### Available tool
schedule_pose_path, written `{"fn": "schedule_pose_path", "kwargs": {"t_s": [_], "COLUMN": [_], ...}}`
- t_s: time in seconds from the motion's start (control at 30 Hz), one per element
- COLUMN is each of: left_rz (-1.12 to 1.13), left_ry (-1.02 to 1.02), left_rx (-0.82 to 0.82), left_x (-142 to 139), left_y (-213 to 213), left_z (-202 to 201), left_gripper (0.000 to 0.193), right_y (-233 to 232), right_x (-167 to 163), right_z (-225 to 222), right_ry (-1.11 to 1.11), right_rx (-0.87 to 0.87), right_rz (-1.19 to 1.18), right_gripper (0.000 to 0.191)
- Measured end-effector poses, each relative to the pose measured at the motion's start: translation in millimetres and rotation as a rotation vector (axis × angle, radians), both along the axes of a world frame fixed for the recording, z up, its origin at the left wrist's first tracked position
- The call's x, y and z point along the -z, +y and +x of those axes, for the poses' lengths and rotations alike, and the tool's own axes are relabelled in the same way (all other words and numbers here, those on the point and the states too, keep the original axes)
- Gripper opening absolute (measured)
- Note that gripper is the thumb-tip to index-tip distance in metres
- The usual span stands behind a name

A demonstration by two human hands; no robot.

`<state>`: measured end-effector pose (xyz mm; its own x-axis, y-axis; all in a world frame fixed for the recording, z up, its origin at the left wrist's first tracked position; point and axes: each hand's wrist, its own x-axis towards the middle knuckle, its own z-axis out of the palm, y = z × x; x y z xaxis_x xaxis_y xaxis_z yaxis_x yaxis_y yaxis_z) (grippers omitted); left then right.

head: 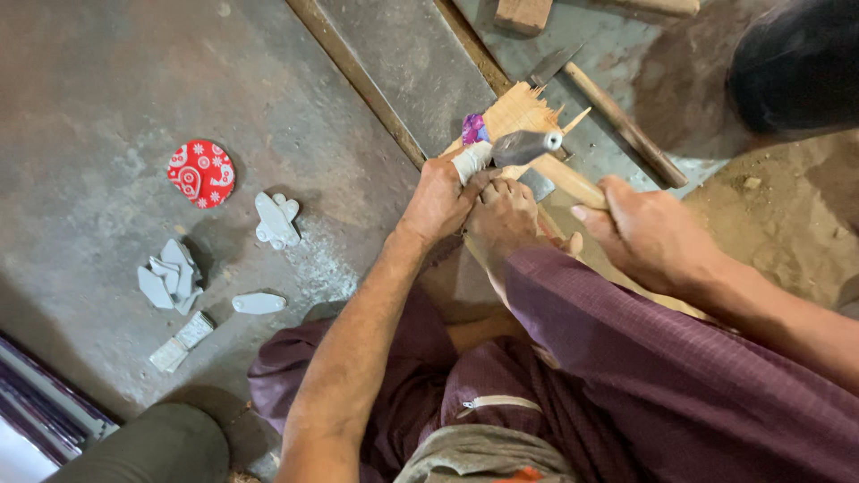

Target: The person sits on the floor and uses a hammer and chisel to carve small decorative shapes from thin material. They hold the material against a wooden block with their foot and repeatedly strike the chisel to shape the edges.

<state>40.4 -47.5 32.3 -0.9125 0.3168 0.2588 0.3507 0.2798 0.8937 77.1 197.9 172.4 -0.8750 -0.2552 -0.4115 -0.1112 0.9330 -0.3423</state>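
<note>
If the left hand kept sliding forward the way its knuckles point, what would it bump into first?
Most likely the splintered wooden piece it already grips: the left hand points up and right along it, with the hammer head just beyond its bandaged finger. Heights are hard to judge from above.

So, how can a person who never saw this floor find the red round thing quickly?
Look at the grey floor, left of the left hand. Above the heap of pale grey flat pieces lies a red disc. It alone is round, bright red, with white patterns.

Hammer [528,145] over plank [519,112], disc [200,173] leftward
</note>
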Motion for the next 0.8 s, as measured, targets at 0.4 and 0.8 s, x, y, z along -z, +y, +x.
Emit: {"fn": "schedule_pose_path", "kwargs": {"t_s": [0.4,0.8], "left_rz": [0.077,0.127], "left_ry": [-0.245,-0.302], "left_rx": [0.033,0.078], "left_x": [-6,-25], "left_y": [-2,-5], "left_z": [0,3], "left_gripper": [0.017,0.017], "right_y": [40,67], "right_x": [18,2], "right_z": [27,31], "right_ry": [0.218,0.367], "right_rx": [0.107,0.05], "right_rz": [-0.257,-0.372], "right_gripper": [0.024,0.02]}}
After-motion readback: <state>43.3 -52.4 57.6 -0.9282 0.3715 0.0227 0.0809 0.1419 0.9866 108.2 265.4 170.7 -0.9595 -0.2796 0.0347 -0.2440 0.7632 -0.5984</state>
